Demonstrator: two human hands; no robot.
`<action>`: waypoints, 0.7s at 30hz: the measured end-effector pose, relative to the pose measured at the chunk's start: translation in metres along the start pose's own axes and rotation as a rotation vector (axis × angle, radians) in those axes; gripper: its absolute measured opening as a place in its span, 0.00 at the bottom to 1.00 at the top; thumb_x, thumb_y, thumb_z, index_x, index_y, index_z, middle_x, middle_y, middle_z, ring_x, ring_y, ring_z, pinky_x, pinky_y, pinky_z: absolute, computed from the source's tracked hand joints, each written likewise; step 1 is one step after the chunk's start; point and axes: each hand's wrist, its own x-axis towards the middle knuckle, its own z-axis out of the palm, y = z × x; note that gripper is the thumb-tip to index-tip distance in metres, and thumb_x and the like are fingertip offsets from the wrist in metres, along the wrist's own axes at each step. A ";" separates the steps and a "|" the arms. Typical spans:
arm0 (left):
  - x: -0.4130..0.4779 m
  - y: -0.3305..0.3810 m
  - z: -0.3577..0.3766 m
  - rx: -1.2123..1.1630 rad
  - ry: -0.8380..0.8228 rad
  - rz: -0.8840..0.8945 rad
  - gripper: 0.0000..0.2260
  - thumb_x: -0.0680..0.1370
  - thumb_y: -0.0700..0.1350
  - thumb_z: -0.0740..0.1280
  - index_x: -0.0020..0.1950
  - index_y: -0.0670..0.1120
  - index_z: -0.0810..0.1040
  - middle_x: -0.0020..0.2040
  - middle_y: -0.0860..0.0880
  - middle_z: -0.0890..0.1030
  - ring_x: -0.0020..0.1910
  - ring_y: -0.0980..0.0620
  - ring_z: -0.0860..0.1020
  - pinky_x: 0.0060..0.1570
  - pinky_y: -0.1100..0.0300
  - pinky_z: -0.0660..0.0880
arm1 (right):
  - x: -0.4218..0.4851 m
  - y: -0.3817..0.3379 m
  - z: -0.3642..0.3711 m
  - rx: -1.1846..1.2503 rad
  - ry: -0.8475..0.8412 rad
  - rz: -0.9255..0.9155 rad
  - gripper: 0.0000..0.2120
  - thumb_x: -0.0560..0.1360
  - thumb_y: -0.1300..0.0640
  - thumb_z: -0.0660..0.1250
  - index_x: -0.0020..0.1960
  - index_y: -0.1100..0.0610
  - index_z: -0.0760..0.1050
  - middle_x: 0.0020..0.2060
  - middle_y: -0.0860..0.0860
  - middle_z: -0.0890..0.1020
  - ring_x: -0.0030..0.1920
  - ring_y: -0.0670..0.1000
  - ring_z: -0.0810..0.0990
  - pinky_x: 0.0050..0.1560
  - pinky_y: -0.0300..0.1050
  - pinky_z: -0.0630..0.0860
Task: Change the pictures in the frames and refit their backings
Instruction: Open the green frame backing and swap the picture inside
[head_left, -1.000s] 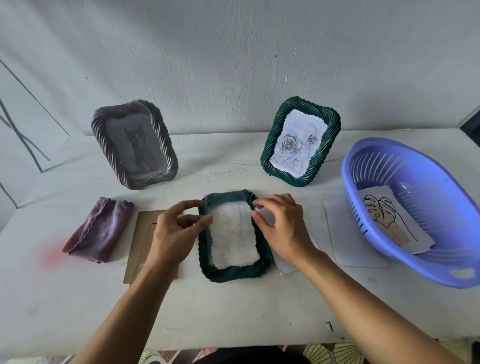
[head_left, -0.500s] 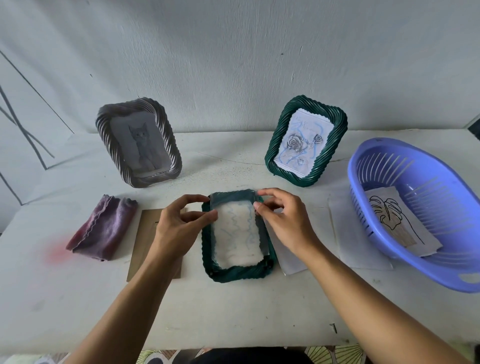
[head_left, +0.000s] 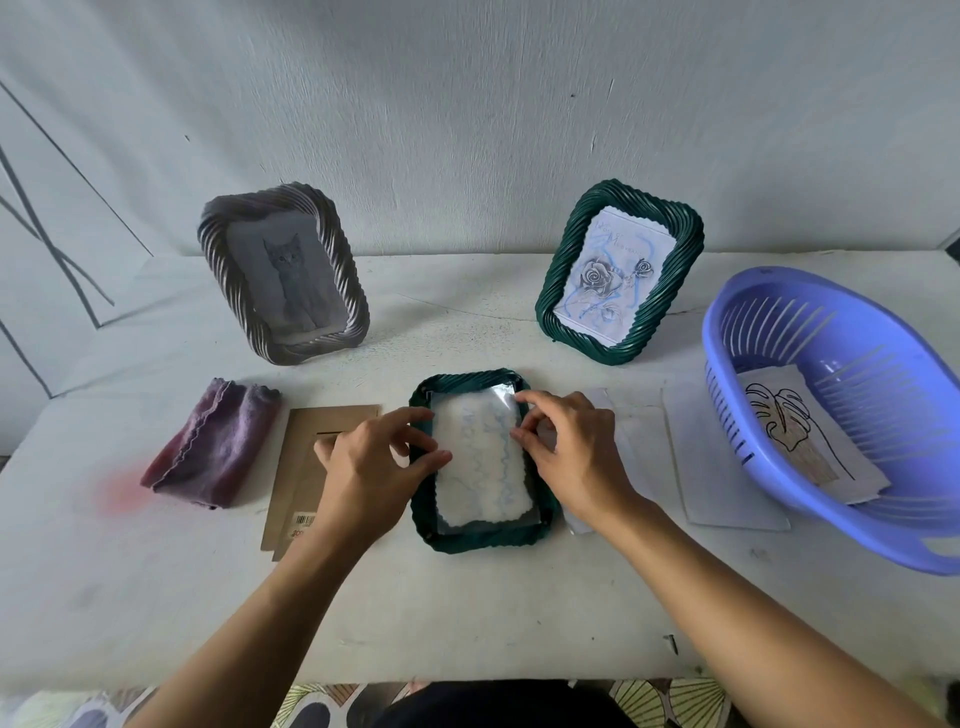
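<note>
A dark green twisted frame (head_left: 483, 538) lies face down in the middle of the table with a white picture (head_left: 480, 467) lying back-up in its opening. My left hand (head_left: 371, 467) rests at the frame's left edge, thumb tip touching the picture. My right hand (head_left: 566, 452) pinches the picture's right edge with thumb and fingers. A brown cardboard backing (head_left: 298, 467) lies flat just left of the frame, partly under my left hand. Two frames stand at the back: a grey one with a cat picture (head_left: 283, 273) and a green one with a rose picture (head_left: 618, 270).
A folded purple cloth (head_left: 213, 441) lies at the left. A blue plastic basket (head_left: 852, 410) at the right holds a leaf drawing (head_left: 805, 436). White sheets (head_left: 722, 467) lie between basket and frame. The wall stands close behind the table.
My right hand's fingers have shifted along the picture's right edge and now pinch it. My left thumb has moved onto the picture. The frame stays in place.
</note>
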 end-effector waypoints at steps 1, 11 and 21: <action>0.000 -0.001 0.001 0.004 0.009 0.006 0.14 0.71 0.57 0.77 0.54 0.59 0.81 0.39 0.65 0.83 0.45 0.66 0.77 0.49 0.54 0.56 | 0.000 0.000 0.000 -0.008 0.009 -0.001 0.16 0.72 0.56 0.75 0.59 0.51 0.79 0.37 0.39 0.81 0.44 0.47 0.76 0.50 0.53 0.72; 0.000 -0.002 0.006 0.069 0.055 0.031 0.15 0.71 0.56 0.76 0.56 0.59 0.82 0.41 0.65 0.82 0.43 0.66 0.75 0.49 0.55 0.54 | -0.001 0.003 0.005 -0.086 0.063 -0.027 0.18 0.71 0.56 0.77 0.59 0.52 0.79 0.40 0.42 0.82 0.46 0.52 0.78 0.47 0.50 0.65; -0.004 -0.006 0.008 0.110 0.077 0.078 0.16 0.71 0.55 0.77 0.58 0.57 0.83 0.46 0.61 0.80 0.42 0.60 0.76 0.50 0.52 0.57 | -0.001 0.005 0.008 -0.141 0.059 -0.042 0.26 0.71 0.55 0.76 0.67 0.53 0.75 0.46 0.44 0.82 0.49 0.53 0.78 0.49 0.53 0.69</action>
